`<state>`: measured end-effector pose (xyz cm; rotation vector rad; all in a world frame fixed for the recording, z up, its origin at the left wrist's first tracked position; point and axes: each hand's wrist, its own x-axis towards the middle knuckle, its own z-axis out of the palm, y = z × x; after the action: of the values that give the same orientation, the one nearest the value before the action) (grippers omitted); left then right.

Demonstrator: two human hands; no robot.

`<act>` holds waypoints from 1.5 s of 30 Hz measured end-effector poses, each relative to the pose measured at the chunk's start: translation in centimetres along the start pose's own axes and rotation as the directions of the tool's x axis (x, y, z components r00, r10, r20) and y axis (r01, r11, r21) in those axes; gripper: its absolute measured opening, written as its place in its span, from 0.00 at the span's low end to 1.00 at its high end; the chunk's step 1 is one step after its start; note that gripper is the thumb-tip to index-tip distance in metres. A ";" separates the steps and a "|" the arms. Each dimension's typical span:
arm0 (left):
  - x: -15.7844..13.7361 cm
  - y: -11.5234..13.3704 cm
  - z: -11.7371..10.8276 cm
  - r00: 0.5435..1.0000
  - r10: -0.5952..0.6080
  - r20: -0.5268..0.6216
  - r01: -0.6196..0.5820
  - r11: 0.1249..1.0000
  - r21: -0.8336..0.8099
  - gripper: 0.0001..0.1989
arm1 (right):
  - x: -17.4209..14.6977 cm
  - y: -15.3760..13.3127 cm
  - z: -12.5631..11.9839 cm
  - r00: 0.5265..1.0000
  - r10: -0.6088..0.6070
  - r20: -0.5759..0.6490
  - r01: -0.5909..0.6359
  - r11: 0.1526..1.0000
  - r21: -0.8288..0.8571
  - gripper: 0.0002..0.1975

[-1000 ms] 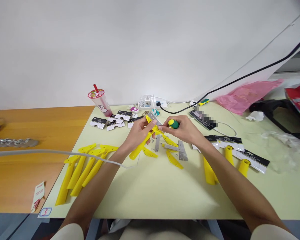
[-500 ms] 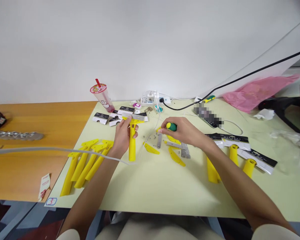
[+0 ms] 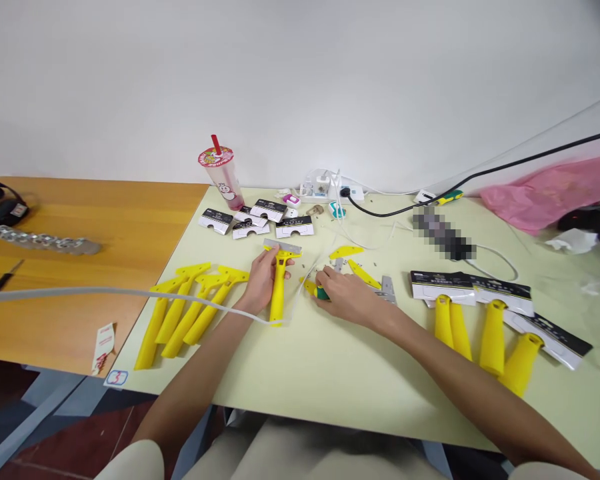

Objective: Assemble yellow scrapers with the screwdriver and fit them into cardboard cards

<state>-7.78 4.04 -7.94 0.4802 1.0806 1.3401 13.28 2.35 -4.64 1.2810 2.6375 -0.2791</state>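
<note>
My left hand (image 3: 261,279) grips a yellow scraper (image 3: 278,288) upright by its handle, just under the head, with a metal blade (image 3: 283,247) across the top. My right hand (image 3: 347,295) is low over the table, its fingers wrapped round a screwdriver (image 3: 322,293) with a green handle. Most of the screwdriver is hidden by the fingers. Around the right hand lie yellow cover plates (image 3: 346,252), metal blades (image 3: 388,289) and several tiny screws. Left of my left arm, several yellow scrapers (image 3: 200,303) lie side by side.
Black-and-white packaging cards (image 3: 295,227) lie behind the left hand, near a drink cup (image 3: 223,180). A power strip (image 3: 330,193) sits by the wall. Yellow handles (image 3: 493,337) and more cards (image 3: 443,288) lie on the right. A pale cable (image 3: 130,293) crosses before my left arm.
My right hand has turned over and come down to the table with the screwdriver. My left hand still holds the scraper. The whole view has shifted.
</note>
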 end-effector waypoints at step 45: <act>-1.3 -0.7 -0.1 0.983 -0.010 0.183 -0.005 0.996 0.084 0.24 | 3.0 0.7 -6.6 0.820 0.401 -0.408 0.211 0.450 0.868 0.14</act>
<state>-7.31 2.66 -8.09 0.6522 0.9872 1.2257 11.42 6.76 0.93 2.0738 2.8924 -1.7652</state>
